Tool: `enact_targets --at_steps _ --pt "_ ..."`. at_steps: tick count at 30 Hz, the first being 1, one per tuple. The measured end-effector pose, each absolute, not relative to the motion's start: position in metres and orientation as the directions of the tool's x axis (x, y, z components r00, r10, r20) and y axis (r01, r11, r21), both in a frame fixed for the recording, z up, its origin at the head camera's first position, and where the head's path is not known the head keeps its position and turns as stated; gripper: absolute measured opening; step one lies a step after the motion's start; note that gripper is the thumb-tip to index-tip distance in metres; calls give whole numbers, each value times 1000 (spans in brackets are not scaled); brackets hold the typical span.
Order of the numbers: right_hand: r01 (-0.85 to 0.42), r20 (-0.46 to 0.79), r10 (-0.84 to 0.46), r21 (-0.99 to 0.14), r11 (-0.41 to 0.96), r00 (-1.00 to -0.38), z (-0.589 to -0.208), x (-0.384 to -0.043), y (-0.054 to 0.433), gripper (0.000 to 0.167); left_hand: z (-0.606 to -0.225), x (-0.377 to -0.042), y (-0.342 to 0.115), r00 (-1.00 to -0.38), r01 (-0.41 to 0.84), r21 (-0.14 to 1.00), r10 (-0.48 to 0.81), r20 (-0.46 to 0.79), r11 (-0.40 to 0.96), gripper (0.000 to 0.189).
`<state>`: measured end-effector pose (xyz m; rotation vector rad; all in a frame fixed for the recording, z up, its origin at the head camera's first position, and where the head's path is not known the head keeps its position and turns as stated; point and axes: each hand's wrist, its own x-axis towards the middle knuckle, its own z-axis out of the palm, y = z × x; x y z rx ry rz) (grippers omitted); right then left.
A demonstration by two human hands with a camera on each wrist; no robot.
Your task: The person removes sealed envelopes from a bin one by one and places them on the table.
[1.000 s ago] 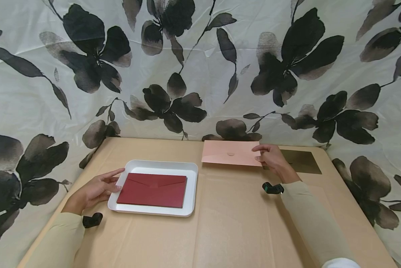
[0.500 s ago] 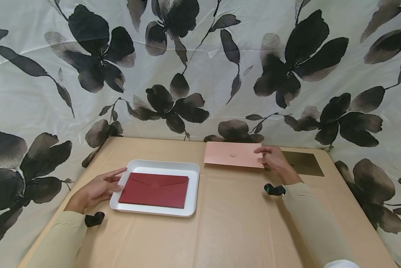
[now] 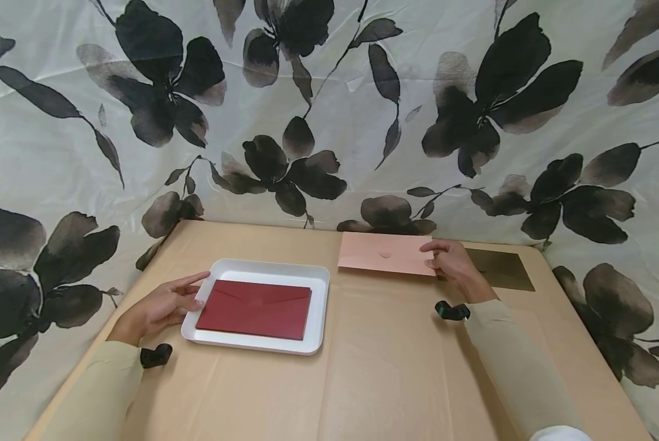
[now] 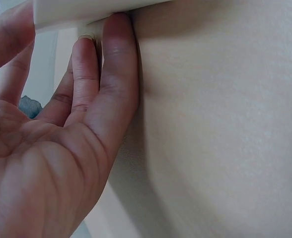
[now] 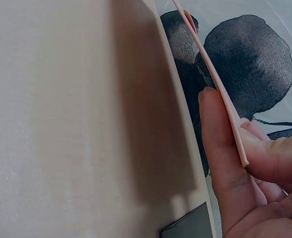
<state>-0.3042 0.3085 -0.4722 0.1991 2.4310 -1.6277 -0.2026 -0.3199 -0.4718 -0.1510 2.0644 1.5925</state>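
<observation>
In the head view, the left hand [image 3: 155,309] grips the near side of a white tray [image 3: 316,306], thumb at the rim; the tray lies just to that hand's right on the desk [image 3: 373,367], probably held so that it does not slide. Inside it, a red envelope [image 3: 254,309] lies flat, the raised rim likely keeping it in place. The right hand [image 3: 457,264] pinches a pink envelope [image 3: 384,253] by its end, the rest of which stretches out to that hand's left. Just to the right of the same hand, partly hidden by it, an olive-gold envelope [image 3: 503,269] lies flat on the desk.

In the left wrist view, a finger reaches to the tray's underside, apparently for support, while another digit meets its outer edge; the red envelope is out of sight.

In the right wrist view, the pink envelope shows edge-on with digits on both sides, a hold that seems to rely on its stiffness. Its shadow [image 5: 151,109] falls apart from it, so it is off the desk.
</observation>
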Motion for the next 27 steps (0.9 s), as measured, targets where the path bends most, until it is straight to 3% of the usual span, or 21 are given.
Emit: enact_targets --at_steps 27 --pt "262 -279 11 -885 384 -960 -479 -311 311 38 -471 -205 -321 -850 -401 874 244 -467 276 90"
